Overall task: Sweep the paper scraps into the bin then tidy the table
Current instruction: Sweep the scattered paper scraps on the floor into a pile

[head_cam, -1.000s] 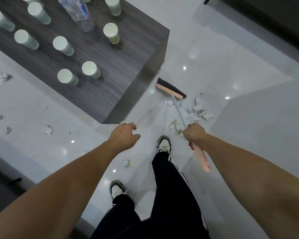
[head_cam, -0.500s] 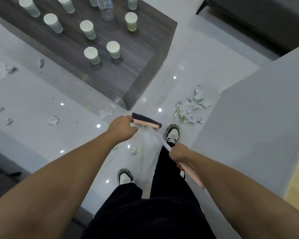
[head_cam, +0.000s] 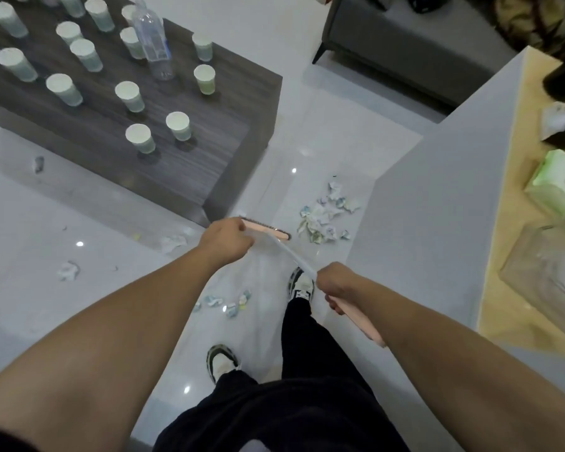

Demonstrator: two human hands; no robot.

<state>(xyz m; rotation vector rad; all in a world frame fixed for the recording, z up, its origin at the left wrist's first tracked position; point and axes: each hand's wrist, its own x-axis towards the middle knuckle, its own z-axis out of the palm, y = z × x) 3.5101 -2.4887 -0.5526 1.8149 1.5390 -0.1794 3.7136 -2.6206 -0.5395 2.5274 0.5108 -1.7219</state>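
Dark wood-grain table [head_cam: 209, 141] dotted with upright paper cups [head_cam: 177, 125] and one clear bottle [head_cam: 152, 40], glossy white floor [head_cam: 323, 141] strewn with paper scraps [head_cam: 323, 216], broom head [head_cam: 268, 230] rested beside them

- The broom head [head_cam: 268, 230] is partly hidden behind the left hand [head_cam: 226, 237].
- The table [head_cam: 190, 177] is cut off at the top-left edge.

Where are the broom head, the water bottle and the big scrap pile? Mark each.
broom head [head_cam: 268, 230], head view, on its pink back.
water bottle [head_cam: 152, 44], head view, on its clear body.
scrap pile [head_cam: 323, 216], head view, on the crumpled middle.
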